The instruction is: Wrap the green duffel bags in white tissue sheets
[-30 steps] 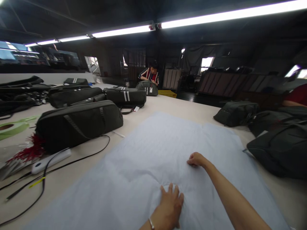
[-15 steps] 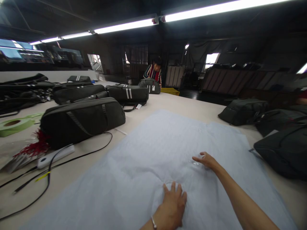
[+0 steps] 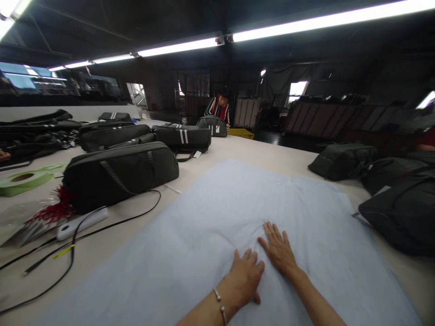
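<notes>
A large, pale blue translucent plastic sheet [image 3: 190, 253] lies spread over the table in front of me, lightly wrinkled near my hands. My left hand [image 3: 245, 274], with a silver bangle at the wrist, rests on it with fingers spread. Just to its right and a bit farther off, my right hand [image 3: 277, 249] lies flat on the same sheet, fingers stretched out. Both palms face down, and neither hand grips anything that I can see.
Dark green bags [image 3: 122, 174] stand at the left, and more dark bags [image 3: 401, 213] at the right. Near left are a green tape roll [image 3: 23, 178], a white power strip [image 3: 83, 223], black cables and red-stringed tags [image 3: 50, 210]. Across the table a person [image 3: 217, 107] handles a bag.
My right hand has come down and left from above the sheet, and now lies flat beside my left hand. The small clear plastic bit by its fingers no longer shows. The left hand stays put.
</notes>
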`<state>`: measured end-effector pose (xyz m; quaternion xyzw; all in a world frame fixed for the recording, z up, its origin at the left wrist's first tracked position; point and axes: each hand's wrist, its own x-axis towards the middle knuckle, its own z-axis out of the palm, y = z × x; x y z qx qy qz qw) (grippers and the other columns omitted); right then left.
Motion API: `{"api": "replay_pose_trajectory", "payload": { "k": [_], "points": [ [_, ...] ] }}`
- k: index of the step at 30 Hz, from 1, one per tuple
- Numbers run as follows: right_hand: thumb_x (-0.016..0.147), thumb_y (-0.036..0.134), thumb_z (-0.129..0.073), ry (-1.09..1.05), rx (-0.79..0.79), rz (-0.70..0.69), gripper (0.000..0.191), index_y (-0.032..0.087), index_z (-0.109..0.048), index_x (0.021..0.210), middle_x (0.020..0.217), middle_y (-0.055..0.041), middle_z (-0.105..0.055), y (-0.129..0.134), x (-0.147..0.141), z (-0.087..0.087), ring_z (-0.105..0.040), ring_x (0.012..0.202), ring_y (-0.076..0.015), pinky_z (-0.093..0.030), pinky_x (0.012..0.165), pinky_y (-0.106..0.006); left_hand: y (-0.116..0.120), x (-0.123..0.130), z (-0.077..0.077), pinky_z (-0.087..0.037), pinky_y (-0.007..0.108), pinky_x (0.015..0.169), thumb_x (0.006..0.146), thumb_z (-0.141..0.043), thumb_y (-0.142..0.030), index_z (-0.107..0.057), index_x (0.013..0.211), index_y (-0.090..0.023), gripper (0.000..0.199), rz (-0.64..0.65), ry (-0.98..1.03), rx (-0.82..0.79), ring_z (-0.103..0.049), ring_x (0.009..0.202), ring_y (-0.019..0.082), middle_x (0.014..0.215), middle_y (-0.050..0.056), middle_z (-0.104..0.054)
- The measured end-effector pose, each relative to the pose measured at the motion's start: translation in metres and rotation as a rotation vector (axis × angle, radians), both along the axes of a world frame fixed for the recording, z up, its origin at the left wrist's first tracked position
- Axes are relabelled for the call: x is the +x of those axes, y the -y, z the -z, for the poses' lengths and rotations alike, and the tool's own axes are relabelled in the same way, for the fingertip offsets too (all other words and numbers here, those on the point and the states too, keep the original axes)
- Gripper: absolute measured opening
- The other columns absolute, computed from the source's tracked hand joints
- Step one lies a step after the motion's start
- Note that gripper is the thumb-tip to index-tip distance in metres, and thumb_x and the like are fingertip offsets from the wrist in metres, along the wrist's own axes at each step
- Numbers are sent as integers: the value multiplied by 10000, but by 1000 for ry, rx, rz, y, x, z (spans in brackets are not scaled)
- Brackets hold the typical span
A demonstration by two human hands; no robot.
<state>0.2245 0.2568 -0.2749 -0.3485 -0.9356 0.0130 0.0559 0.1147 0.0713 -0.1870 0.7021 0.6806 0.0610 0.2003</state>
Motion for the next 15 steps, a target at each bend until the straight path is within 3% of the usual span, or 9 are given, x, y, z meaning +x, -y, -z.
{"api": "replay_pose_trajectory", "payload": {
  "k": [5, 8, 10, 12, 15],
  "points": [
    [939, 527, -307, 6, -19, 212, 715, 95, -272, 1508, 1584, -129, -193, -42, -36, -41, -97, 1473, -311, -39, 1175, -568, -4, -16, -34, -330, 557, 1108, 778, -731, -460, -488, 1300, -206, 629, 79, -86, 64, -336, 1393, 313, 1450, 151, -447],
    [955, 508, -272, -126, 35, 273, 716, 76, -208, 1522, 1590, -121, -172, -32, -25, -69, -83, 1478, -281, -47, 1187, -546, 22, -22, -46, -324, 528, 1124, 835, -683, -408, -509, 1300, -229, 528, 88, -71, 42, -340, 1401, 297, 1472, 128, -439],
    [965, 484, -239, -191, 64, 175, 676, 110, -207, 1527, 1588, -87, -189, -3, 9, -79, -102, 1479, -260, -85, 1192, -535, 52, -25, -49, -298, 506, 1151, 866, -645, -404, -467, 1352, -253, 540, 72, -32, 58, -314, 1419, 278, 1505, 109, -406],
    [960, 481, -248, -211, 75, 34, 654, 185, -188, 1541, 1579, -41, -220, 46, 61, -77, -142, 1472, -257, -133, 1191, -539, 92, -24, -42, -276, 516, 1168, 869, -611, -491, -356, 1437, -299, 651, 68, 30, 80, -259, 1443, 276, 1549, 92, -333],
    [895, 524, -391, -199, 29, -79, 717, 355, -110, 1533, 1545, 30, -283, 142, 146, -53, -277, 1425, -287, -309, 1134, -572, 161, -9, -8, -309, 590, 1135, 886, -500, -598, -177, 1504, -361, 736, 145, 80, 23, -227, 1444, 315, 1567, 90, -244]
  ]
}}
